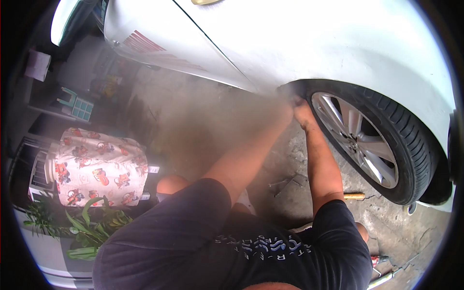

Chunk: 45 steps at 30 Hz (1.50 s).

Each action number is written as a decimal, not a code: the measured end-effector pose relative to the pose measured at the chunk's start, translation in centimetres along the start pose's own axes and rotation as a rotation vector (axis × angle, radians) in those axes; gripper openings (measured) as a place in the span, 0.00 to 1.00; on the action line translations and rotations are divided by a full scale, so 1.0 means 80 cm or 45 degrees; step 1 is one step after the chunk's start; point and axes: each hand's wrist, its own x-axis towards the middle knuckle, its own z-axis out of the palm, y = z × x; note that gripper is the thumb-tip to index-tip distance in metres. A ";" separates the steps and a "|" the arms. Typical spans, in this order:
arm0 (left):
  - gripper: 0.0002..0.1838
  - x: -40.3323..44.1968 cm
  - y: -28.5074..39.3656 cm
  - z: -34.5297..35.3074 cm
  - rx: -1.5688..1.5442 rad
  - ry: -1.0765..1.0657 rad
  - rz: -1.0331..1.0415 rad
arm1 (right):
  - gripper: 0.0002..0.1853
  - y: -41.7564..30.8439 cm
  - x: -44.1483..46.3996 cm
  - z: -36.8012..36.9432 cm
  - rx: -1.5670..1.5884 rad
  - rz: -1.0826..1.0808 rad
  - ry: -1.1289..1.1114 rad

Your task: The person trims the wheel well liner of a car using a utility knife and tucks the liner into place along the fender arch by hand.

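Wheel (352, 139) inside wheel arch (438, 186); left hand (287, 108), right hand (303, 115) at wheel's edge, openness and hold unclear.

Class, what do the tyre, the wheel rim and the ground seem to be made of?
Tyre: matt black rubber, judging by its grooved tread.
Wheel rim: probably metal, perhaps painted; its silvery spokes shine.
Ground: likely rough concrete, grey with visible cracks.

White car (241, 43); dark tire (406, 145); navy shirt (232, 251).
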 end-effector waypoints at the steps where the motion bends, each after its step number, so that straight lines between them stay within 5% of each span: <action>1: 0.25 0.003 -0.003 0.003 0.001 -0.002 -0.003 | 0.06 0.001 -0.002 0.003 0.078 -0.025 0.011; 8: 0.25 0.003 0.000 -0.004 0.044 -0.054 0.005 | 0.06 -0.008 -0.009 0.004 0.153 -0.051 0.120; 10: 0.25 0.007 -0.001 0.001 0.048 -0.053 0.012 | 0.24 -0.026 -0.015 -0.002 0.110 0.164 0.007; 13: 0.26 0.014 -0.006 0.008 0.077 -0.067 0.016 | 0.14 0.005 0.004 0.002 0.124 0.122 0.013; 25: 0.30 0.007 -0.004 0.005 -0.028 0.002 0.024 | 0.17 0.025 0.013 0.006 0.026 -0.144 0.034; 38: 0.29 0.012 -0.001 0.011 0.019 0.013 -0.006 | 0.18 0.017 0.011 0.007 0.355 0.162 0.035; 45: 0.29 0.011 -0.001 0.009 0.013 0.010 -0.010 | 0.17 0.029 0.011 0.009 0.022 -0.174 0.088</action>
